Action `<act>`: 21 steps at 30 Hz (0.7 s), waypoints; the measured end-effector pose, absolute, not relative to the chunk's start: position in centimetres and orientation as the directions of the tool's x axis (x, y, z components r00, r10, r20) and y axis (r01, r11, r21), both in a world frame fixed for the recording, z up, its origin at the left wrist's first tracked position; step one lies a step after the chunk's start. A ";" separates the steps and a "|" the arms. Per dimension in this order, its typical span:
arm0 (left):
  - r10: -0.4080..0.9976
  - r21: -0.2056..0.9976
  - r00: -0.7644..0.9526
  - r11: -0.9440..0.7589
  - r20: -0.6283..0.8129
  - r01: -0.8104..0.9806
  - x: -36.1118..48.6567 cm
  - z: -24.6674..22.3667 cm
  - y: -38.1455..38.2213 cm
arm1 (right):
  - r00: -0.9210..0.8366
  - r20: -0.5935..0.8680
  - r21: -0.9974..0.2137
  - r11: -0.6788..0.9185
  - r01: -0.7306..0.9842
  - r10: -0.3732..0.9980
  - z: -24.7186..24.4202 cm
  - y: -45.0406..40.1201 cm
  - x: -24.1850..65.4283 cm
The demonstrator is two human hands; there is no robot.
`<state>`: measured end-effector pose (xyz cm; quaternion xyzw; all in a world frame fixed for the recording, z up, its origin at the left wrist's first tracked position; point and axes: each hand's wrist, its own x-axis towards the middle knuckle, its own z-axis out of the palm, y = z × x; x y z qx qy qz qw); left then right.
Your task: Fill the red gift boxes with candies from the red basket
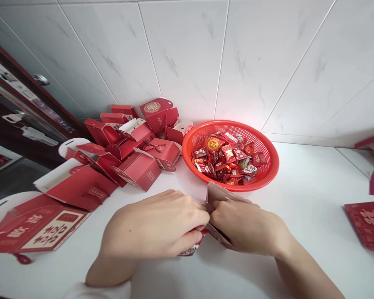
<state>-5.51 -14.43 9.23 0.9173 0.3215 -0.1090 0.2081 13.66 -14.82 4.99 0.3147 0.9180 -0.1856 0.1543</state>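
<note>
My left hand [156,224] is closed, its fingers wrapped round a red wrapped candy [190,249] that shows below the thumb. Against it, my right hand [246,224] reaches into a small open box [220,193] with a pale inside; its fingertips are hidden in there, so what they hold cannot be made out. The box stands on the white surface, just in front of a red plastic basket [269,166]. Many red wrapped candies [229,153] lie in the basket.
Several red gift boxes [140,168], some with open flaps, crowd the left side. At the right lies a red box [369,224], and a tassel [373,185] is behind it. A tiled wall [187,54] closes off the back. Keys [37,135] hang at the far left.
</note>
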 end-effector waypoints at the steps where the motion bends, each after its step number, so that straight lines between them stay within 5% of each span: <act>1: 0.526 0.319 0.766 -0.703 -0.370 0.636 -5.5 9.3 -14.3 | -0.751 -0.410 -0.240 0.734 0.636 0.517 5.0 -14.8 13.6; 15: 0.508 0.317 0.735 -0.679 -0.449 0.662 -5.1 9.6 -13.9 | -0.773 -0.461 -0.267 0.763 0.588 0.435 4.4 -14.4 13.6; 21: 0.524 0.342 0.766 -0.690 -0.372 0.638 -5.8 9.3 -13.8 | -0.833 -0.374 -0.404 0.737 0.542 0.408 4.4 -13.8 14.1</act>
